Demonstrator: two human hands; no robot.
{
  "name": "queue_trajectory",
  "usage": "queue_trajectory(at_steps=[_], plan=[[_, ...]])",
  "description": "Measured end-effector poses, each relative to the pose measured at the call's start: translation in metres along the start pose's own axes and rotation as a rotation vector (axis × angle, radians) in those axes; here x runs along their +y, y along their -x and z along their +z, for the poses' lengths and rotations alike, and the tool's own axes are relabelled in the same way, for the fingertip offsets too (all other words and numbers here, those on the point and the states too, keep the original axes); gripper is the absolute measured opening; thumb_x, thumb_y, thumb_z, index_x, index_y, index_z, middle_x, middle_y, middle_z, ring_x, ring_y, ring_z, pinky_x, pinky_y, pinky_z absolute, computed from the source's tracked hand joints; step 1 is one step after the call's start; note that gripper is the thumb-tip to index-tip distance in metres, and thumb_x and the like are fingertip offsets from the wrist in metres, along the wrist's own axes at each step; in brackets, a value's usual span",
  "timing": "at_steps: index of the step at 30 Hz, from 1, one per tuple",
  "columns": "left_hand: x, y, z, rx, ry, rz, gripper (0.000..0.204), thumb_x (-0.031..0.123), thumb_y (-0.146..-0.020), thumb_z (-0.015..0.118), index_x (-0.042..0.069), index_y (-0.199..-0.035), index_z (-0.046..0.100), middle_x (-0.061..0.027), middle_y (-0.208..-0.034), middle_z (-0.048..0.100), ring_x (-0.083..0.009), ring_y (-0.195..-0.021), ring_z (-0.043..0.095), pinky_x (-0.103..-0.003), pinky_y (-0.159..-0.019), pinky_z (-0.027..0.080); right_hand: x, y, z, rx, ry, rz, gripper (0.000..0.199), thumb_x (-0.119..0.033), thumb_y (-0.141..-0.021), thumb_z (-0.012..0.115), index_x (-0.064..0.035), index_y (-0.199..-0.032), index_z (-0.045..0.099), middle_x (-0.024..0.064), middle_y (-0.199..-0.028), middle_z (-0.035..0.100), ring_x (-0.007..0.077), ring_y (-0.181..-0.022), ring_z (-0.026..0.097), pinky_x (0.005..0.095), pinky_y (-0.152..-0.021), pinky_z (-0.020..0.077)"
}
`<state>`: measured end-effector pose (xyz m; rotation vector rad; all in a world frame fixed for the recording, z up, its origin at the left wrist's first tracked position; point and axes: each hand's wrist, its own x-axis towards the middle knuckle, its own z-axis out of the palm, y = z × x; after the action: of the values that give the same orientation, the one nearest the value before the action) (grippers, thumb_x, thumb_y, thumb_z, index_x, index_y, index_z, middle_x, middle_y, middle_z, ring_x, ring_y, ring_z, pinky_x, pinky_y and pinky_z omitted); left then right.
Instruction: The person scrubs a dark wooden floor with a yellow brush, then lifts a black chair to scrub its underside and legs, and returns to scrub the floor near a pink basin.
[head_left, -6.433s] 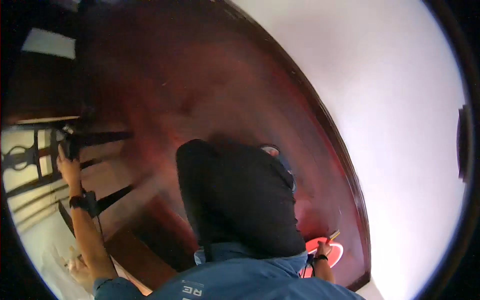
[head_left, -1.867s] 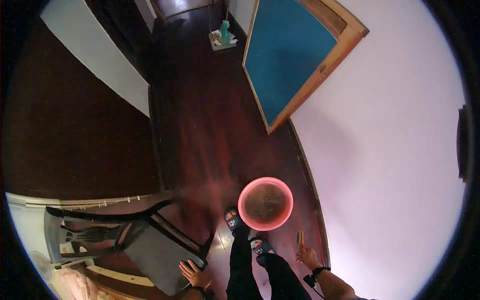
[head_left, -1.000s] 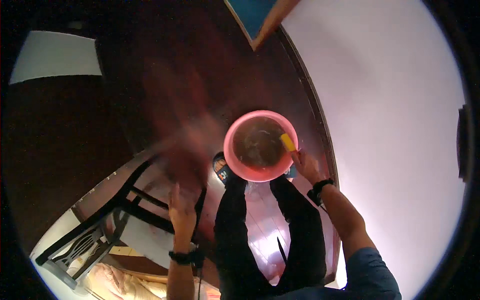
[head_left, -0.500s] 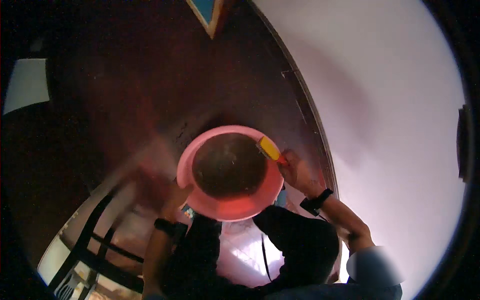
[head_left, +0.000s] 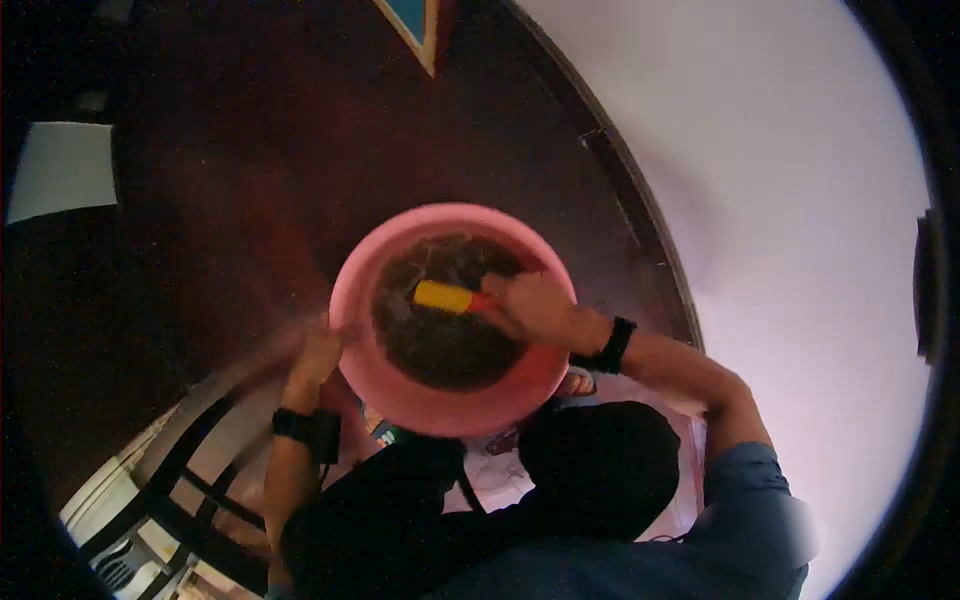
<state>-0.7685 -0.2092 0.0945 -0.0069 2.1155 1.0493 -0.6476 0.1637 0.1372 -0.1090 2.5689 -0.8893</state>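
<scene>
A round pink basin (head_left: 455,405) is seen from above at the middle of the view, set low on the dark red-brown floor (head_left: 250,200) just in front of the person's knees. It is filled with a dark, wet-looking mass (head_left: 445,345) (whether cloth, leaves or something else cannot be told), which covers most of its bottom and reaches partway up the wall.

Inside the basin, above the dark contents, a tool with a yellow handle (head_left: 445,296) is held by the right hand (head_left: 535,305), whose fingers are closed around the tool's end; the handle points toward the basin's left side. A black band (head_left: 607,345) is worn on the right wrist.

The left rim of the basin is met by the left hand (head_left: 318,350), which is blurred, so a grip on the rim cannot be told apart from a mere touch. A black band (head_left: 298,425) is worn on this wrist too.

Below the basin, dark trousers (head_left: 590,465) and a blue sleeve (head_left: 755,500) are seen. A dark metal chair frame (head_left: 170,480) stands at lower left, a pale wall (head_left: 780,170) rises at right, and a blue panel's corner (head_left: 410,25) shows at the top.
</scene>
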Motion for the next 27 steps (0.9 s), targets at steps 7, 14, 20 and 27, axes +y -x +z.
queue_trajectory(at_steps=[7, 14, 20, 27], plan=[[0.053, -0.005, -0.023, 0.076, -0.055, -0.024, 0.035, 0.011, -0.087, 0.074, -0.004, -0.118, 0.071, -0.0086, -0.104, 0.074, -0.0160, -0.092, 0.064, -0.036, -0.081, 0.055, -0.004, -0.063, 0.025, 0.157, 0.096, 0.186, 0.030, -0.030, -0.101, 0.059, -0.0014, -0.108, 0.062, 0.0214, -0.078, 0.072, 0.0380, -0.073, 0.074, 0.0512, -0.062, 0.0582], [-0.012, -0.058, -0.044, 0.107, -0.285, 0.163, 0.038, 0.023, -0.091, 0.076, -0.002, -0.119, 0.071, -0.0072, -0.103, 0.074, -0.0153, -0.090, 0.064, -0.038, -0.081, 0.055, 0.025, -0.072, 0.092, -0.038, 0.199, -0.121, 0.032, -0.016, -0.091, 0.060, -0.0011, -0.119, 0.066, 0.0200, -0.081, 0.074, 0.0361, -0.073, 0.075, 0.0498, -0.062, 0.0596], [0.035, -0.044, -0.034, 0.127, -0.153, 0.049, 0.039, 0.026, -0.095, 0.071, -0.003, -0.122, 0.070, -0.0098, -0.107, 0.075, -0.0193, -0.094, 0.067, -0.039, -0.083, 0.055, -0.004, -0.042, 0.023, 0.080, 0.067, -0.107, 0.023, -0.021, -0.094, 0.063, -0.0073, -0.112, 0.069, 0.0170, -0.084, 0.075, 0.0359, -0.073, 0.074, 0.0494, -0.064, 0.0583], [0.088, -0.073, -0.029, 0.149, -0.221, 0.327, 0.036, 0.018, -0.099, 0.064, -0.004, -0.127, 0.066, -0.0177, -0.114, 0.075, -0.0258, -0.103, 0.071, -0.039, -0.090, 0.054, 0.019, 0.010, -0.048, 0.605, -0.195, 0.159, 0.052, -0.015, -0.095, 0.071, -0.0122, -0.145, 0.059, 0.0195, -0.091, 0.073, 0.0368, -0.068, 0.071, 0.0467, -0.064, 0.0583]])
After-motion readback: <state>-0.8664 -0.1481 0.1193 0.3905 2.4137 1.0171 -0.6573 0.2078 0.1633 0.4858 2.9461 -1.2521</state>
